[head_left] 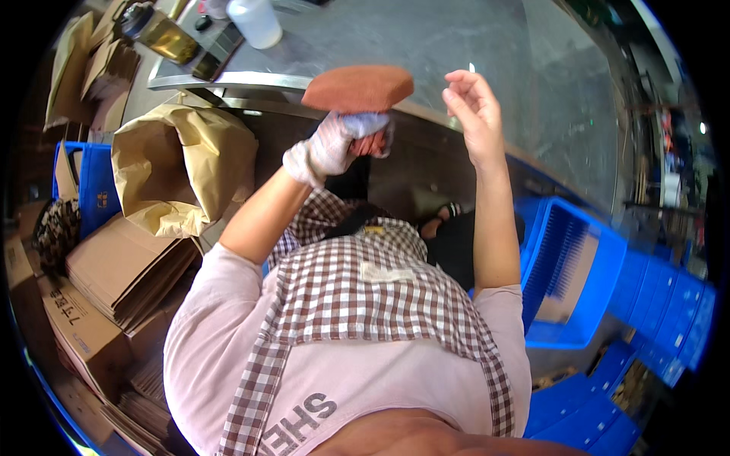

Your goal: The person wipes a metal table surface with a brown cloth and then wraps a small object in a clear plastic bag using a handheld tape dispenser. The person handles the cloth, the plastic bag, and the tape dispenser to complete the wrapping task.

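Note:
My left hand wears a pale knitted glove with bluish and reddish fingertips. Its fingers are closed at the underside of a reddish-brown, block-like piece with a matt surface and slanted ends. What kind of thing the piece is, I cannot make out. The block is held up in front of me, near the edge of the metal table. To its right, my bare right hand is raised, its fingers loosely bent and apart from the thumb. I see nothing in it, and it does not touch the block.
A large brown paper sack gapes at my left, above stacked flat cardboard. On the table's far left stand a bottle of yellowish liquid, a phone and a translucent white container. Blue crates are at my right.

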Demonstrator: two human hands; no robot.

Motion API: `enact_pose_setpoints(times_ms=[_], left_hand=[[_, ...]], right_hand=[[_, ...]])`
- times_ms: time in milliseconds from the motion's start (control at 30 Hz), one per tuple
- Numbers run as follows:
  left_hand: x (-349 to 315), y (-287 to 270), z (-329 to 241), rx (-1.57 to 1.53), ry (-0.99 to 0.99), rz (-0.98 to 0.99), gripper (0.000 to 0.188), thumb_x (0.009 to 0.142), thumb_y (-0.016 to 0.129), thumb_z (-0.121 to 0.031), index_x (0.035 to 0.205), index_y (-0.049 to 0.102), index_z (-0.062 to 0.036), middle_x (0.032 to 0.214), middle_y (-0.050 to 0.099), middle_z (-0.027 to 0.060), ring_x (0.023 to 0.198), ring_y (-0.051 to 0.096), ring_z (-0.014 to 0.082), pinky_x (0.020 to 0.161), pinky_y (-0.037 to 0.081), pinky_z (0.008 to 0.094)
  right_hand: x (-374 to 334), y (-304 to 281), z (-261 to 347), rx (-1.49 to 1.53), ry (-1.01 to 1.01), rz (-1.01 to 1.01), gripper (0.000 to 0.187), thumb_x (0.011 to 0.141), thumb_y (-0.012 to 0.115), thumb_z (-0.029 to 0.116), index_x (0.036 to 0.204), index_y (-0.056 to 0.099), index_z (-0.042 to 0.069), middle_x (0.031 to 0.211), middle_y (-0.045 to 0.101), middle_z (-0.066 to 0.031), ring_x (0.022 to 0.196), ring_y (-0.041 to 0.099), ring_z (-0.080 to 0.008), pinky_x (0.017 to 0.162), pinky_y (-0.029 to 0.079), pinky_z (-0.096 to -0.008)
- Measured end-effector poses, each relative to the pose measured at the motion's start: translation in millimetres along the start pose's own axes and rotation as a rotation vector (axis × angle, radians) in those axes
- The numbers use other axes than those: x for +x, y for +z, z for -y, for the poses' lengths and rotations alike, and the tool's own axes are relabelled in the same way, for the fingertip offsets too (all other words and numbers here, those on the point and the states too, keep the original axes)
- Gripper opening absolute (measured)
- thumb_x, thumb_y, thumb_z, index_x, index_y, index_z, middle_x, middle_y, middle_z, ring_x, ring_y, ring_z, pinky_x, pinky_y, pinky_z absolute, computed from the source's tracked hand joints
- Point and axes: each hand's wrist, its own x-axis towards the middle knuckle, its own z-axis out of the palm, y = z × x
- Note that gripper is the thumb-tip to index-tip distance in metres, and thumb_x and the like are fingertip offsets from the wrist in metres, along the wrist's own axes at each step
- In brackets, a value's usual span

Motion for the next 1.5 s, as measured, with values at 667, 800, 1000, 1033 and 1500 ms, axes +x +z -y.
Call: enact_pose_setpoints(times_ms=[667,800,1000,1033,1500], left_hand=[[-69.3,-96.3,-0.8,-0.2,0.054,-0.504,0.032,0.094,0.064,-0.031,0.077,0.063,-0.0048,0.066,0.059,0.004,0.056,0.054,0.0105,0.054,0.044,0.0236],[-72.5,-111.8,4.1,-0.268,-0.161,-0.484,0.031,0.091,0.07,-0.033,0.079,0.064,-0.0055,0.068,0.059,0.0022,0.057,0.054,0.0093,0.053,0.043,0.0222],[-52.1,-98.3,-16.7,-0.254,0.014,-0.504,0.035,0.089,0.073,-0.037,0.086,0.061,-0.0048,0.07,0.057,0.0045,0.06,0.054,0.0128,0.054,0.042,0.024],[-45.5,-100.7,-20.8,-0.228,0.057,-0.473,0.035,0.088,0.073,-0.037,0.089,0.059,-0.0045,0.071,0.056,0.0056,0.062,0.054,0.0149,0.054,0.043,0.0257],[47.6,-75.8,-61.0,-0.419,0.008,-0.119,0.027,0.096,0.068,-0.02,0.119,0.058,-0.0089,0.106,0.068,0.0083,0.093,0.068,0.0215,0.077,0.056,0.0367]], right_hand=[[497.4,180.9,-148.4,-1.226,-0.371,0.161,0.058,0.094,0.063,0.049,0.142,0.055,0.018,0.116,0.072,-0.0191,0.109,0.068,-0.0389,0.095,0.054,-0.0442],[502.6,188.5,-161.8,-1.304,-0.108,0.339,0.065,0.095,0.054,0.062,0.153,0.042,0.034,0.134,0.059,-0.0276,0.124,0.059,-0.0435,0.101,0.049,-0.0526],[470.8,132.7,-158.7,-1.117,-0.212,0.181,0.032,0.089,0.073,0.033,0.119,0.065,0.025,0.112,0.073,-0.0067,0.106,0.069,-0.0229,0.092,0.052,-0.0397],[463.1,110.5,-151.0,-0.967,-0.205,0.14,0.032,0.089,0.074,0.03,0.119,0.065,0.024,0.112,0.072,-0.0069,0.106,0.068,-0.0219,0.093,0.051,-0.0382],[70.6,-38.2,29.4,-0.099,0.011,0.126,0.037,0.091,0.072,0.021,0.123,0.066,0.003,0.096,0.069,-0.0053,0.085,0.061,-0.009,0.077,0.048,-0.0226]])
